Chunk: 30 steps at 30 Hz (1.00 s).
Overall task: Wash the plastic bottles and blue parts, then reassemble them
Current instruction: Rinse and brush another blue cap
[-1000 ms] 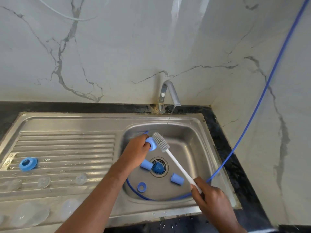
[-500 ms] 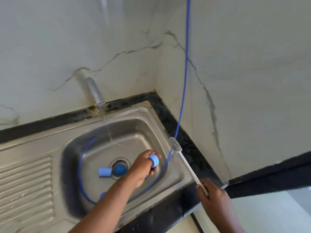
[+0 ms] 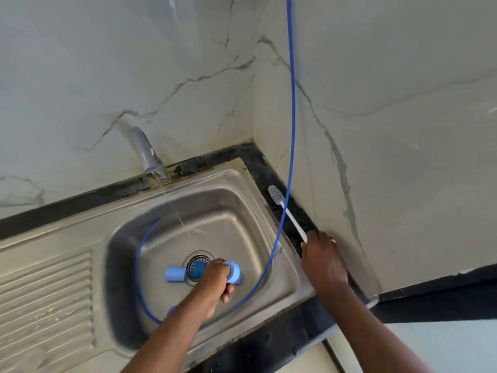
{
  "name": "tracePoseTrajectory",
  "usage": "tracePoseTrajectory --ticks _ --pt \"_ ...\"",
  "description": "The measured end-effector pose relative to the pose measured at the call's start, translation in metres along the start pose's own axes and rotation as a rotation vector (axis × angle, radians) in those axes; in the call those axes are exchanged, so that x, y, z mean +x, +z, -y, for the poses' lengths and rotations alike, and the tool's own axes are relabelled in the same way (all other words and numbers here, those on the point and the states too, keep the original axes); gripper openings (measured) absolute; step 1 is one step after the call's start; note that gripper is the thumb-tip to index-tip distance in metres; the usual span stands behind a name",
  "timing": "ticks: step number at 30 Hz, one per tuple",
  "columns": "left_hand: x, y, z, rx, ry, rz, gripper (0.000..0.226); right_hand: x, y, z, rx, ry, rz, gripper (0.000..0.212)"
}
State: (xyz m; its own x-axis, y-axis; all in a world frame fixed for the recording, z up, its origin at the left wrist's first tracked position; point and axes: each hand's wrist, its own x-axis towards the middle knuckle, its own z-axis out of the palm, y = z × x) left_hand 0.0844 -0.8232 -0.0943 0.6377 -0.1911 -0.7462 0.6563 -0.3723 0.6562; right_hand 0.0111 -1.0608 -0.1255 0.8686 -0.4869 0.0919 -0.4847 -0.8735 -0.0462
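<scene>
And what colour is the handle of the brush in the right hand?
The brush handle is white, its bristle head grey; the head view shows it best.

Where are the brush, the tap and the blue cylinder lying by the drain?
brush (image 3: 274, 193): head view, grey bristle head.
tap (image 3: 146, 154): head view, spout.
blue cylinder (image 3: 174, 274): head view, side wall.

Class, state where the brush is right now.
Head view, right: the brush is over the dark counter beside the sink, handle gripped by the right hand.
</scene>
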Motion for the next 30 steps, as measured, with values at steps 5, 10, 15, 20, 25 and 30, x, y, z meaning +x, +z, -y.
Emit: tracePoseTrajectory --ticks 5,10,15,20,25,30 --pt "-0.008 -0.013 0.006 -0.128 -0.072 0.068 0.009 0.027 0.009 0.003 -0.081 -0.027 0.057 0.015" --pt "-0.006 -0.012 0.004 -0.232 0.024 0.118 0.015 0.029 0.017 -0.004 -0.159 -0.073 0.041 0.017" --pt "0.002 -0.017 0.004 -0.179 0.134 0.134 0.022 0.022 -0.006 -0.001 -0.273 -0.13 0.03 0.032" --pt "0.023 -0.035 0.005 -0.212 0.198 0.072 0.021 0.008 -0.041 0.034 0.037 -0.193 -0.204 0.017" --pt "0.049 -0.07 -0.014 -0.271 0.283 -0.049 0.021 0.028 -0.029 0.128 0.637 -0.339 0.062 0.01" --pt "0.064 -0.106 -0.046 -0.279 0.395 -0.077 0.006 0.078 -0.008 0.227 1.001 -0.109 0.609 0.027"
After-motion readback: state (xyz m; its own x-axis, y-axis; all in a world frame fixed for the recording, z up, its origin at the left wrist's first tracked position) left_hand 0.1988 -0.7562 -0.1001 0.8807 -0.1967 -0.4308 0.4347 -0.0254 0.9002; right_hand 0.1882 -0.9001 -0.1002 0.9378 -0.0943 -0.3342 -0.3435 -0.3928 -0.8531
